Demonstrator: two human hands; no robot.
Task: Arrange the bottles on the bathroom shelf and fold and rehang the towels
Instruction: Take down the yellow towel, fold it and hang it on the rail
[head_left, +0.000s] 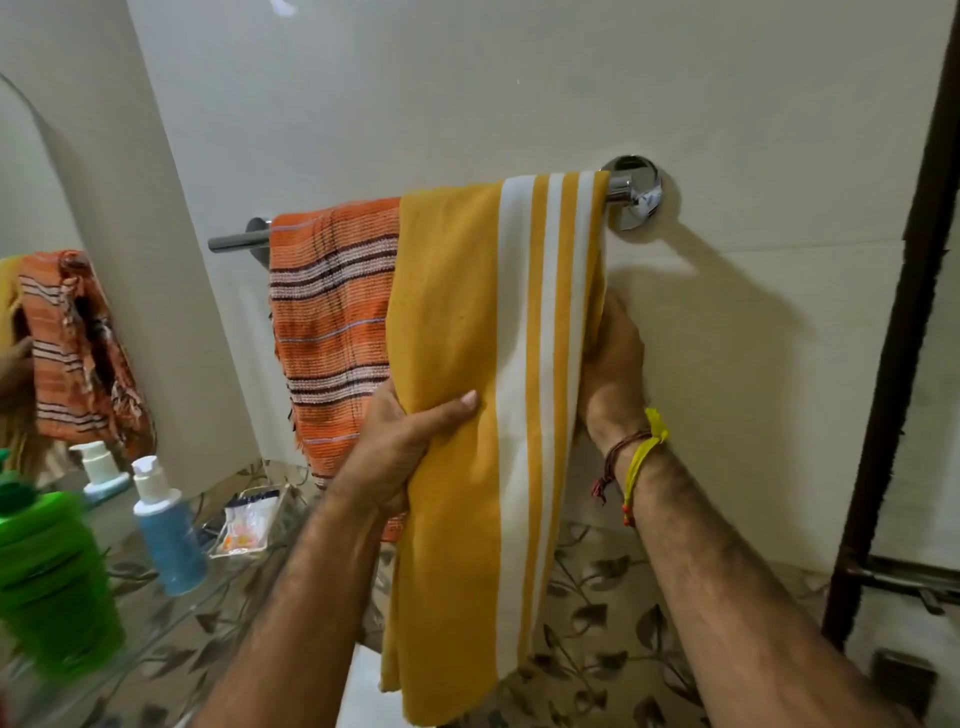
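On the chrome towel rail (236, 241): yellow striped towel (457, 322) hangs beside orange striped towel (332, 312), touching | left hand (395, 452) fingers grip yellow towel's left edge | right hand (613, 374) fingers curl round its right edge | blue bottle (169, 530), green bottle (52, 577) on glass shelf (171, 618) at lower left

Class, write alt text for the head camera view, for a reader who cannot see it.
Both hands grip a yellow towel with white stripes draped over a chrome rail, left hand in front, right hand behind. An orange striped towel hangs beside it.
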